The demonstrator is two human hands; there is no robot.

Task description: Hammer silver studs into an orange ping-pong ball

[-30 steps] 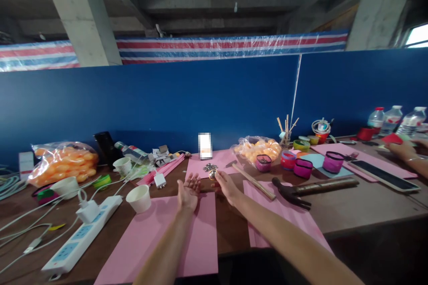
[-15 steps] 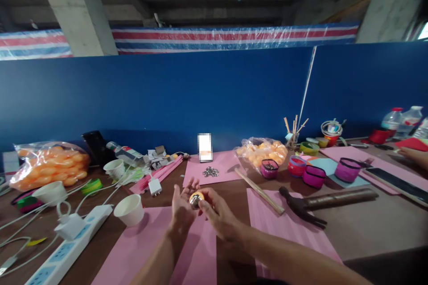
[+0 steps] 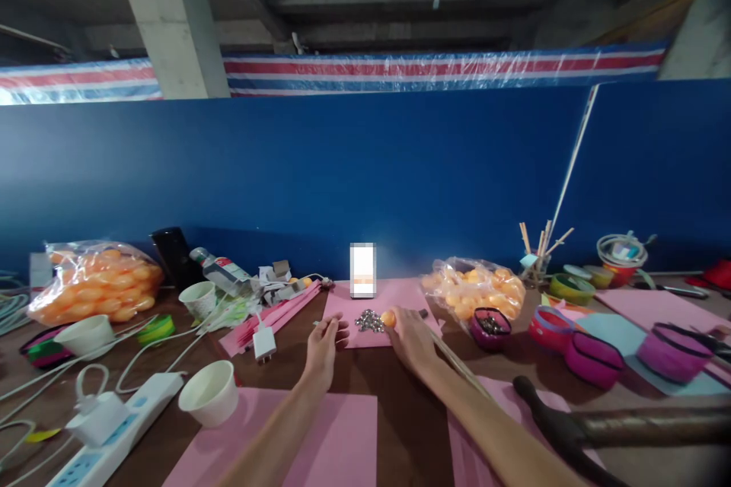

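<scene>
My right hand [image 3: 410, 336] reaches forward over the far pink sheet [image 3: 394, 295] and pinches a small orange ball [image 3: 388, 317] right beside a little heap of metal bits [image 3: 369, 321]. My left hand [image 3: 323, 341] rests at the sheet's near left corner, fingers curled close together; whether it holds anything is too small to tell. A near pink sheet [image 3: 320, 441] lies under my left forearm.
A bag of orange balls [image 3: 475, 285] and small coloured tubs [image 3: 489, 326] stand to the right, with a hammer [image 3: 576, 426] near the front right. On the left are paper cups [image 3: 209, 393], a power strip [image 3: 103, 426] with cables, and another bag of orange balls [image 3: 94, 280].
Both hands moved from close in front of me, where they held the ball together, forward to the far pink sheet. The ball went with my right hand to the metal heap.
</scene>
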